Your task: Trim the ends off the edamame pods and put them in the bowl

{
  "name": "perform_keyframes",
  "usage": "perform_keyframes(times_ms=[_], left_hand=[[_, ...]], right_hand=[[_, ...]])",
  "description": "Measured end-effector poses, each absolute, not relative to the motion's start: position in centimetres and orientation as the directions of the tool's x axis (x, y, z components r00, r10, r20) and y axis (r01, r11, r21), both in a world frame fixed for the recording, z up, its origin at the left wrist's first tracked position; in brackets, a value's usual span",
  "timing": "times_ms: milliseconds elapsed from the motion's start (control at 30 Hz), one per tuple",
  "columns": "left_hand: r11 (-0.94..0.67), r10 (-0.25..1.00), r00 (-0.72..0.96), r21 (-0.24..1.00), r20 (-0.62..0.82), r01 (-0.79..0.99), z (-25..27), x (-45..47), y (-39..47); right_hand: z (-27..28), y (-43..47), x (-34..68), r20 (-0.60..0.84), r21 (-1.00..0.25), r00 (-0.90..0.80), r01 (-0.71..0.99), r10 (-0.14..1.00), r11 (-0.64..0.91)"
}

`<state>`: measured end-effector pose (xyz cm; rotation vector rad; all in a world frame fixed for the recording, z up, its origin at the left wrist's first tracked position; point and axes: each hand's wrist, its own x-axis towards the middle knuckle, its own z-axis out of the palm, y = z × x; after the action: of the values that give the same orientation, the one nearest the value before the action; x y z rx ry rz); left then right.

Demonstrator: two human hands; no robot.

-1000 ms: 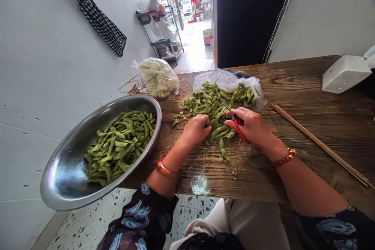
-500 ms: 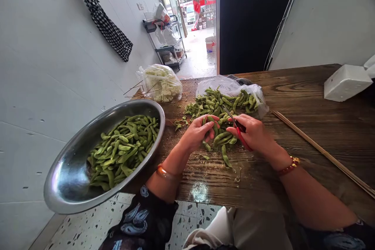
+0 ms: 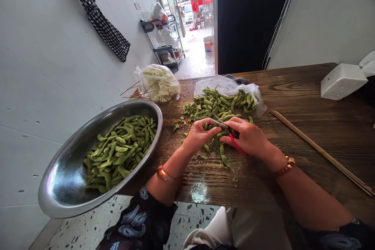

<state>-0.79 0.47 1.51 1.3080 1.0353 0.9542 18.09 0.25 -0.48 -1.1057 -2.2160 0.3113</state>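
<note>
While the right hand [image 3: 248, 134] grips red-handled scissors [image 3: 236, 145], left hand [image 3: 198, 136] holding green pods [image 3: 206, 126], heaped pods [image 3: 211, 103] beyond, plump, curved

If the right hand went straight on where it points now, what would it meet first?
Probably the left hand: the scissors overlap it in view, but depth is unclear, so contact can't be confirmed.

Pods [image 3: 213, 103] are green, scissor handles [image 3: 238, 146] red, the basin [image 3: 63, 181] silver, the cloth [image 3: 102, 22] checked black and white.
</note>
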Motion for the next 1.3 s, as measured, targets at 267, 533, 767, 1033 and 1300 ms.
perform_keyframes(times_ms=[267, 533, 767, 1033, 1300], left_hand=[[-0.096, 0.957, 0.283, 0.990, 0.064, 0.100, 1.3, -0.1, 0.3], [-0.194, 0.947, 0.301, 0.949, 0.115, 0.247, 1.7, -0.4, 0.6], [-0.299, 0.924, 0.336, 0.890, 0.180, 0.346, 2.3, -0.9, 1.1], [-0.077, 0.971, 0.233, 0.986, 0.042, 0.145, 1.9, -1.7, 1.5], [0.120, 0.991, 0.101, 0.942, -0.092, -0.314, 1.8, -1.8, 1.8]], right_hand=[[-0.8, 0.1, 17.7, 0.430, -0.479, -0.435, 0.633, 0.791, 0.608], [-0.7, 0.2, 18.1, 0.425, -0.479, -0.440, 0.632, 0.791, 0.609], [-0.7, 0.3, 18.1, 0.376, -0.444, -0.492, 0.647, 0.785, 0.619], [-1.0, 0.9, 18.5, 0.380, -0.521, -0.474, 0.600, 0.794, 0.607], [-0.8, 0.6, 18.5, 0.415, -0.526, -0.366, 0.650, 0.833, 0.548]])
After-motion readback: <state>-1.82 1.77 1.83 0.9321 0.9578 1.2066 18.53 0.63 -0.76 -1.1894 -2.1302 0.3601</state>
